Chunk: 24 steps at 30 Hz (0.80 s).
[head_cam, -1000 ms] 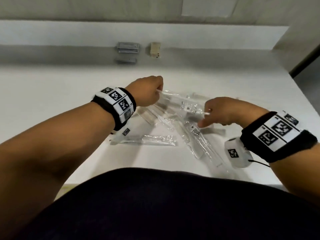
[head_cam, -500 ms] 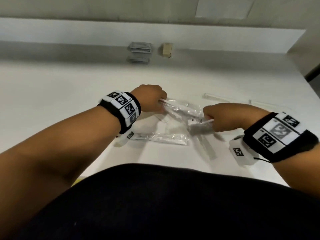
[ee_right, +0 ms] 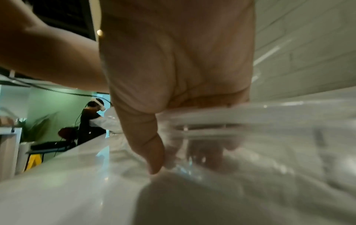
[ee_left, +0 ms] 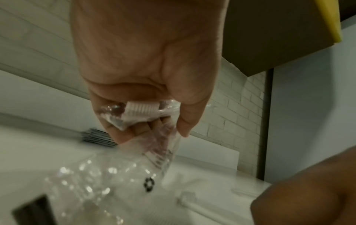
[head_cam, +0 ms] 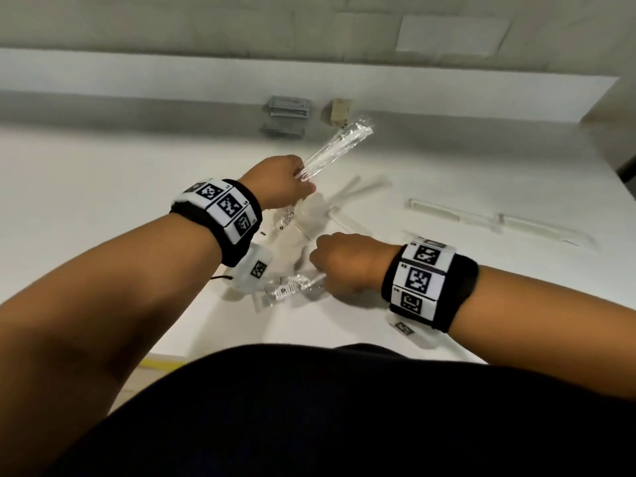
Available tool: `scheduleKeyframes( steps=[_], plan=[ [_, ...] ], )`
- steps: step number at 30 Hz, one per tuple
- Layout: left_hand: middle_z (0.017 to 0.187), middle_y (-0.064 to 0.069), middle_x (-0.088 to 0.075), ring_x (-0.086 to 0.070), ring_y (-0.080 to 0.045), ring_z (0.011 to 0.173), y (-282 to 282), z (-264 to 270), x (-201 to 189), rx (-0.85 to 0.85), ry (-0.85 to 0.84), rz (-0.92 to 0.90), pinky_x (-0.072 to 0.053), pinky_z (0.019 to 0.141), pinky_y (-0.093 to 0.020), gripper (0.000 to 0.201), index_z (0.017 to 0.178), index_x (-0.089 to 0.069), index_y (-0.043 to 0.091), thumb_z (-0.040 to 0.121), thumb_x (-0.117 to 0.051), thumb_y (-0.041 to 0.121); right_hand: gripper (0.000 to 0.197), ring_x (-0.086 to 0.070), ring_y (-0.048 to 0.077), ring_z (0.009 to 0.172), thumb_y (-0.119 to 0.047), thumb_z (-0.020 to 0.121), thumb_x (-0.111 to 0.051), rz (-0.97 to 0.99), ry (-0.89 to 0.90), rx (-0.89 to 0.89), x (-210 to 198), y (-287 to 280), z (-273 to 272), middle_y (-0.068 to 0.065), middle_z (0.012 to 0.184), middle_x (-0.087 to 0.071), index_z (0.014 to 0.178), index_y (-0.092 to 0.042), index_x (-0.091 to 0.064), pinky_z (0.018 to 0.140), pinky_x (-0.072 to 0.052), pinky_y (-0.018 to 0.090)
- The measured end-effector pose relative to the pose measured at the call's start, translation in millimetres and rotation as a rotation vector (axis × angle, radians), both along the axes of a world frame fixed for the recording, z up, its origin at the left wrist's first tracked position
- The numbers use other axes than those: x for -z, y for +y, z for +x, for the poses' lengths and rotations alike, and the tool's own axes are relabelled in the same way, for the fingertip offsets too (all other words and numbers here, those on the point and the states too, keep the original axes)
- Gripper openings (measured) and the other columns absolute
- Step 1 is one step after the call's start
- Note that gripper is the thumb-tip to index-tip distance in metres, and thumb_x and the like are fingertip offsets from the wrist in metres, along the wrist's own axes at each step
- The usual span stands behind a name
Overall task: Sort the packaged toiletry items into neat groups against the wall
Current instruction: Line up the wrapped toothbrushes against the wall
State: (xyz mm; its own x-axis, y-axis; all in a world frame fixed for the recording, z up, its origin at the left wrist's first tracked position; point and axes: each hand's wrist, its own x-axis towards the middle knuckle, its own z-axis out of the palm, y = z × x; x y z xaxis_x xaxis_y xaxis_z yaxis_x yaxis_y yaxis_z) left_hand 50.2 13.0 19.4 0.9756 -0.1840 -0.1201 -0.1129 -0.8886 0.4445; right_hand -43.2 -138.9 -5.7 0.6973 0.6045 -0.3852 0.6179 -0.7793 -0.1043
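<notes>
My left hand (head_cam: 282, 182) grips a bundle of clear-wrapped toothbrushes (head_cam: 339, 146), lifted off the white counter and pointing up toward the wall. In the left wrist view its fingers (ee_left: 123, 134) curl round the wrapped brush heads (ee_left: 138, 111). My right hand (head_cam: 339, 259) is curled low on the counter and holds another clear-wrapped toothbrush packet (head_cam: 292, 287); the right wrist view shows the wrapper (ee_right: 240, 121) blurred under the fingers. More clear packets (head_cam: 309, 218) lie between my hands.
Against the wall stand a stack of grey sachets (head_cam: 288, 106), another grey sachet (head_cam: 284, 130) in front of it, and a small beige box (head_cam: 339, 111). Packaged white combs (head_cam: 433, 210) (head_cam: 537, 228) lie at the right. The counter's front edge (head_cam: 179, 356) is near my body.
My left hand has lifted its bundle of wrapped toothbrushes up off the pile toward the wall. My right hand has pulled its packet nearer the front edge.
</notes>
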Motion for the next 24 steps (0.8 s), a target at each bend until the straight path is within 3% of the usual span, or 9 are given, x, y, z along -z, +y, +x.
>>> scheduleKeyframes(
  steps=[3,7,11,14,16,18,21,23,24],
  plan=[
    [0.082,-0.004,-0.067,-0.057,-0.017,0.062,-2,9,-3,-0.042,0.035,-0.083,-0.040,0.052,-0.025,0.025,0.094,-0.058,0.011,0.086,-0.063,0.035,0.029,-0.052,0.021,0.080,-0.050,0.085,-0.059,0.049,0.088,0.097,-26,-31,13,-0.003,0.088,-0.053,0.090,-0.023,-0.048,0.067,-0.039,0.029],
    [0.081,-0.005,-0.070,-0.063,-0.018,0.061,-14,28,-4,-0.110,0.080,-0.201,-0.046,0.054,-0.024,0.022,0.093,-0.057,0.012,0.084,-0.066,0.031,0.017,-0.054,0.020,0.078,-0.027,0.084,-0.064,0.027,0.102,0.341,-56,-107,57,-0.007,0.076,-0.054,0.076,-0.026,-0.048,0.063,-0.041,0.031],
    [0.079,-0.011,-0.070,-0.063,-0.023,0.064,-49,48,10,-0.136,0.163,-0.235,-0.053,0.064,-0.033,0.025,0.092,-0.059,0.008,0.084,-0.067,0.030,0.022,-0.057,0.023,0.077,-0.029,0.079,-0.073,0.125,0.120,0.655,-60,-182,98,0.003,0.083,-0.065,0.091,-0.016,-0.059,0.067,-0.042,0.029],
    [0.065,-0.005,-0.065,-0.059,-0.019,0.055,-90,68,16,-0.113,0.187,-0.234,-0.048,0.060,-0.026,0.022,0.080,-0.062,0.007,0.085,-0.064,0.029,0.026,-0.064,0.029,0.083,-0.021,0.076,-0.078,0.295,0.181,0.829,-51,-215,132,0.010,0.090,-0.068,0.094,-0.009,-0.063,0.075,-0.047,0.034],
    [0.067,-0.006,-0.065,-0.061,-0.022,0.060,-119,85,16,-0.127,0.216,-0.272,-0.053,0.065,-0.031,0.024,0.077,-0.061,0.007,0.087,-0.063,0.029,0.018,-0.067,0.032,0.070,-0.011,0.078,-0.076,0.486,0.283,0.947,-54,-226,151,0.017,0.083,-0.068,0.088,-0.004,-0.064,0.069,-0.054,0.041],
    [0.070,-0.011,-0.066,-0.061,-0.026,0.063,-144,104,13,-0.148,0.259,-0.371,-0.053,0.067,-0.036,0.031,0.074,-0.061,0.006,0.088,-0.063,0.034,0.018,-0.065,0.029,0.061,-0.013,0.081,-0.072,0.573,0.279,1.025,-59,-233,173,0.019,0.078,-0.067,0.088,0.000,-0.063,0.062,-0.054,0.040],
    [0.070,-0.017,-0.068,-0.061,-0.027,0.063,-166,132,11,-0.129,0.332,-0.439,-0.052,0.069,-0.035,0.054,0.060,-0.060,0.007,0.088,-0.057,0.052,0.046,-0.060,0.026,0.070,-0.044,0.085,-0.065,0.429,0.099,1.014,-60,-243,207,0.015,0.086,-0.067,0.102,-0.001,-0.066,0.067,-0.048,0.031],
    [0.069,-0.016,-0.067,-0.064,-0.028,0.066,-167,146,16,-0.184,0.388,-0.446,-0.056,0.064,-0.029,0.059,0.058,-0.058,0.006,0.089,-0.054,0.056,0.059,-0.061,0.027,0.086,-0.049,0.086,-0.062,0.390,0.094,1.038,-53,-253,222,0.016,0.106,-0.067,0.120,-0.001,-0.058,0.082,-0.050,0.037],
    [0.072,-0.015,-0.068,-0.066,-0.027,0.069,-164,151,21,-0.231,0.410,-0.446,-0.058,0.065,-0.028,0.054,0.065,-0.059,0.005,0.090,-0.054,0.053,0.062,-0.060,0.028,0.099,-0.046,0.087,-0.062,0.361,0.076,1.034,-47,-258,226,0.017,0.121,-0.062,0.128,-0.001,-0.053,0.091,-0.048,0.037]
  ],
)
